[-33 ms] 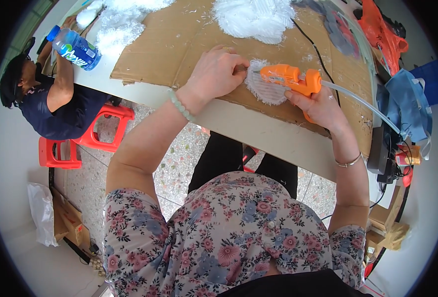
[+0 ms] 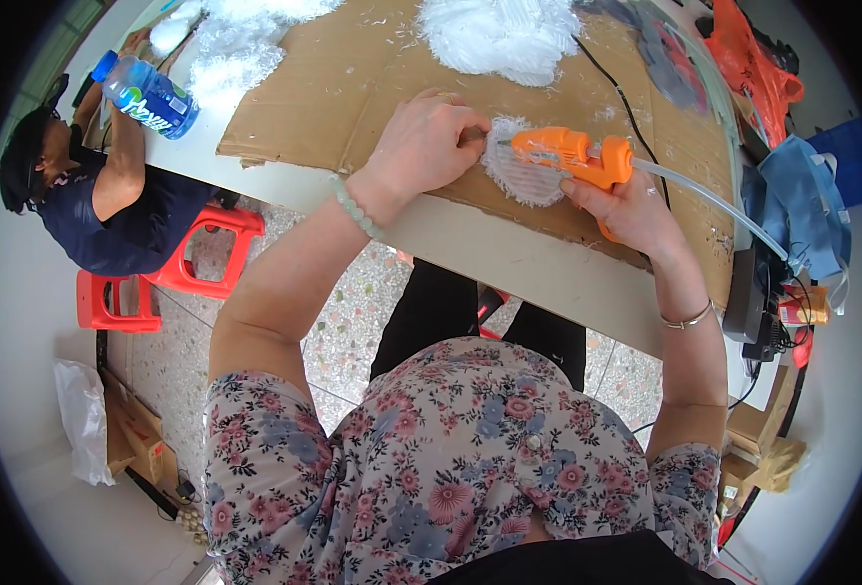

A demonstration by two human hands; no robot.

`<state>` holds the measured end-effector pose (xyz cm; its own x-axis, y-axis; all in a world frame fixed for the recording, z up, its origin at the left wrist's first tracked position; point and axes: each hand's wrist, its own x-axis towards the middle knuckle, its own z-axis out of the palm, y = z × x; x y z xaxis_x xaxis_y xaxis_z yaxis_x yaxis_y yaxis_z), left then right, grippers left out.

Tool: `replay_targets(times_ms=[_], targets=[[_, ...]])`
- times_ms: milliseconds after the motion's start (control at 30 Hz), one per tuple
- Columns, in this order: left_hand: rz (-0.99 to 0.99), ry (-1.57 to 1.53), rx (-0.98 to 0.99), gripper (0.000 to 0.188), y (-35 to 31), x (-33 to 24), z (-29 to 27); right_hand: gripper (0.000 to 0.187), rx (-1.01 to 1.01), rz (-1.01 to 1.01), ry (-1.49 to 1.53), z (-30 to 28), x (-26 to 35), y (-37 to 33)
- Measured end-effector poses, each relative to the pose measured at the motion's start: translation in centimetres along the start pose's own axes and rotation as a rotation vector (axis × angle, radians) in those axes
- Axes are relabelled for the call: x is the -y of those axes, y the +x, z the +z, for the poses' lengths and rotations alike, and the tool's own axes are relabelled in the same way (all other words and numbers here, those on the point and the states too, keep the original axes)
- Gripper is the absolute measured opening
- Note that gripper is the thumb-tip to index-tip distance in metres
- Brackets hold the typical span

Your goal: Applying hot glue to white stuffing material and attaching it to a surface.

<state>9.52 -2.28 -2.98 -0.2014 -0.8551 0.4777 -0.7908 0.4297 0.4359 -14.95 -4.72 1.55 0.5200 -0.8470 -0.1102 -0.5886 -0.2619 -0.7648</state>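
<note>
My right hand (image 2: 634, 216) grips an orange hot glue gun (image 2: 572, 151), its nozzle pointing left. A long translucent glue stick (image 2: 719, 207) sticks out of the gun's back end. Under the nozzle lies a white fringed oval piece (image 2: 528, 183) with ribbed lines, flat on the brown cardboard (image 2: 324, 93). At that piece's left edge my left hand (image 2: 421, 146) is closed in a pinch, thumb and forefinger together. Whether the nozzle touches the piece cannot be made out.
Fluffy white bundles lie in a pile (image 2: 499, 39) beyond and another (image 2: 241, 58) to the left. A black cord (image 2: 618, 88) crosses the cardboard. A blue-capped bottle (image 2: 148, 97) stands at the left near a seated person (image 2: 109, 195). Red stools (image 2: 221, 253) are below; a blue bag (image 2: 806, 205) is right.
</note>
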Motion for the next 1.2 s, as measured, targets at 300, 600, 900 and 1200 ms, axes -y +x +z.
replay_targets(times_ms=[300, 600, 900, 1200], targets=[[0.000, 0.016, -0.031, 0.011, 0.2, 0.1, 0.3, 0.027, 0.076, 0.044, -0.059, -0.6, 0.1, -0.2], [0.004, 0.014, -0.012, 0.017, 0.3, 0.0, 0.2, 0.028, 0.088, 0.011, -0.040, -1.2, -0.8, -0.6], [-0.009, -0.011, -0.002, 0.017, 0.0, 0.2, 0.1, 0.027, 0.127, 0.077, -0.077, -1.8, 0.3, -1.2], [-0.047, -0.090, -0.008, 0.008, 0.6, -0.9, 0.5, 0.023, -0.019, -0.184, 0.526, -2.0, -2.8, -0.5]])
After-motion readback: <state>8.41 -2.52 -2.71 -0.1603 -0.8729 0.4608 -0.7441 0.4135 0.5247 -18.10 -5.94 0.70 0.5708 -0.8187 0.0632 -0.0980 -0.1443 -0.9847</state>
